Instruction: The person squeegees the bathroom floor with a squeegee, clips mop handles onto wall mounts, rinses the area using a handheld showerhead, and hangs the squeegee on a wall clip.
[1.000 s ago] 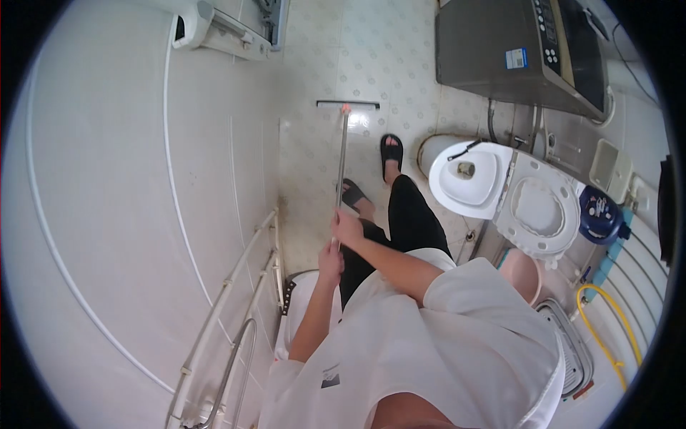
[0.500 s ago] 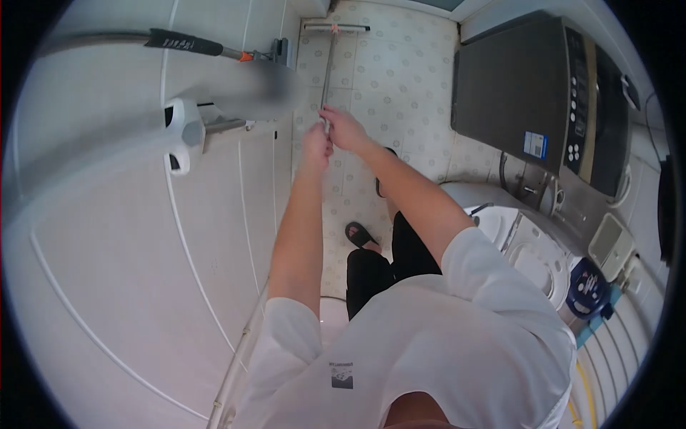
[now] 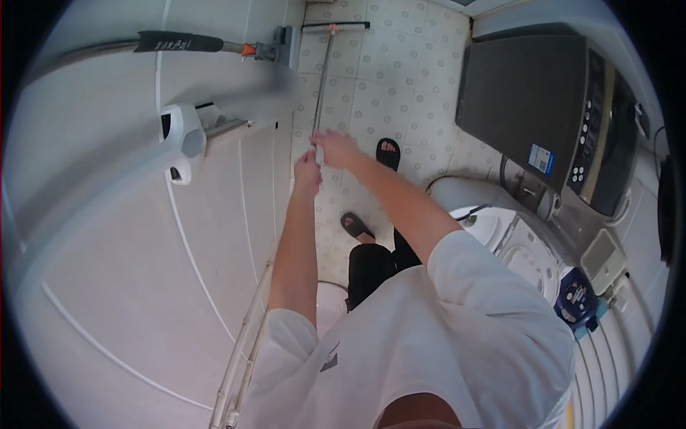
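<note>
A floor squeegee with a thin metal pole and a wide, straight head lies out ahead of me, its head on the patterned tile floor. My left hand is closed around the near end of the pole. Just beyond it, my right hand grips the same pole, slightly blurred. The two hands are close together. The pole slants away from me, and its end is hidden within my left hand.
To the left, a mop-like tool with a black grip and a white bracket are by the tiled wall. A dark countertop appliance stands at right, above a white washing machine. My sandalled feet are on the floor.
Both hands have drawn back toward me and slightly left along with the pole. My right foot shows more fully now, and the view has shifted a little.
</note>
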Available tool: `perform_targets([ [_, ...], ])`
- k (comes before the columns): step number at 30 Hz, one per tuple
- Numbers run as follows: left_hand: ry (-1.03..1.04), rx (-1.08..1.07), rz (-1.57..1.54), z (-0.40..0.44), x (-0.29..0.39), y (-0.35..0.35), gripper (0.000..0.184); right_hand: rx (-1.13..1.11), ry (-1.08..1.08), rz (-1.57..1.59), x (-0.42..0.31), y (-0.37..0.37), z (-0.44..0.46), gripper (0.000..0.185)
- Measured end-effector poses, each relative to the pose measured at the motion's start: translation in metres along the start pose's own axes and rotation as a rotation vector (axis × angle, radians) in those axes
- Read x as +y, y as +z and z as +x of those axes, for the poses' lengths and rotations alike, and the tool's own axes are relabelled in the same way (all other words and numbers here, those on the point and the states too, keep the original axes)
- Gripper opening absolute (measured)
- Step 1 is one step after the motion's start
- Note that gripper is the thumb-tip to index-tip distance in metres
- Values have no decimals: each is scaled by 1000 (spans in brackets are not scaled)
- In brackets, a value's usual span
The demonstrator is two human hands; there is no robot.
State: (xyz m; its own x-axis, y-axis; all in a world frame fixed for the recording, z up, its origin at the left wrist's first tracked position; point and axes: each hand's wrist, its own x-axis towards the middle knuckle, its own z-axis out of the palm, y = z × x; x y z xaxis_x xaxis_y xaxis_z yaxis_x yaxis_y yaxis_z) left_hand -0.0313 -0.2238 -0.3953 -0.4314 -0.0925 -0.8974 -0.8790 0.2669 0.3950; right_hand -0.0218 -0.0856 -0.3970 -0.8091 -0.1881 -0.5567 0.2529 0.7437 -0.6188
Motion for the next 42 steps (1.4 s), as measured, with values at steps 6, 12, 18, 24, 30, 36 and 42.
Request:
perform_targets([
  [6, -121, 34, -13, -76, -146, -79, 33, -204, -58, -37, -46, 115, -89, 63],
  [12, -280, -54, -88, -149, -296, -158, 35, -334, -27, -48, -99, 242, -182, 54],
  [18, -403, -88, -73, -231, -412, -241, 31, -317, 0, 86, -159, 367, -281, 45],
  [24, -519, -92, -73, -296, -484, -293, 26, -336, -44, 77, -204, 423, -350, 30],
  [30, -482, -207, -428, -319, -474, -292, 22, 155, 143, 573, -190, 523, -336, 47],
  [36, -351, -299, -776, -309, -391, -229, 35, 135, 473, 1245, -204, 438, -294, 55],
  [42, -406, -482, -547, -256, -360, -182, 41, 105, 414, 898, -142, 394, -253, 46],
])
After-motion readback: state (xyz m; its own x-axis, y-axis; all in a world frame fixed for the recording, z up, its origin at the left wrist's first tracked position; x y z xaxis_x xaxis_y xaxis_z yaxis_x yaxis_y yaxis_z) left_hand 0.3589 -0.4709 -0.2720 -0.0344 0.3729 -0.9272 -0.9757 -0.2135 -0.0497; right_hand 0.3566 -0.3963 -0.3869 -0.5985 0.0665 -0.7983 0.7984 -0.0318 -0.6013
